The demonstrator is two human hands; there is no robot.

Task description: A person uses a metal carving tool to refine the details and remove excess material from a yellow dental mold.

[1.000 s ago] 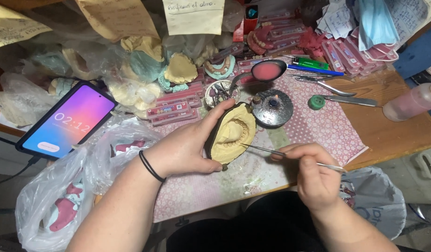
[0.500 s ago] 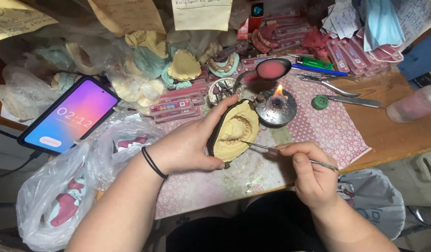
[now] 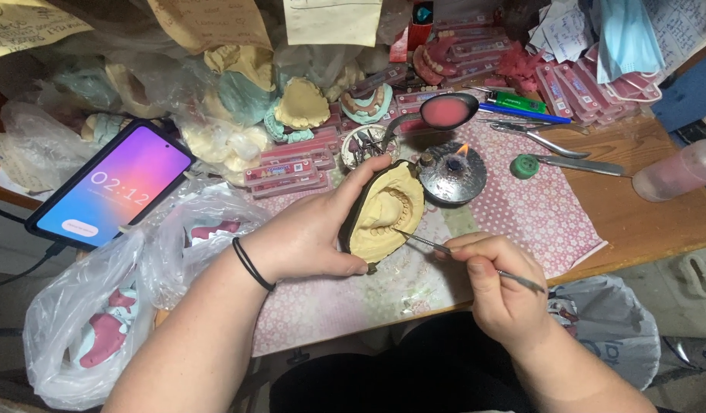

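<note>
The left hand (image 3: 311,229) is closed around a yellow dental cast (image 3: 383,216), which is held tilted above the patterned cloth (image 3: 536,218), thumb on its upper edge and fingers under its dark base. A black band (image 3: 252,264) is worn on that wrist. The right hand (image 3: 500,289) is clenched around a thin metal instrument (image 3: 460,255), gripped like a pen, and its tip is laid against the inside of the cast. The wooden table (image 3: 636,206) is covered with clutter. At the left, clear plastic bags (image 3: 100,313) with pink pieces inside are seen, and a lit phone (image 3: 112,193) is propped beside them. Just behind the cast, a small metal burner (image 3: 452,174) with a flame is placed. A ladle of pink wax (image 3: 446,112) is set behind it, with pliers (image 3: 540,139) and a green cap (image 3: 524,166) to the right.
</note>
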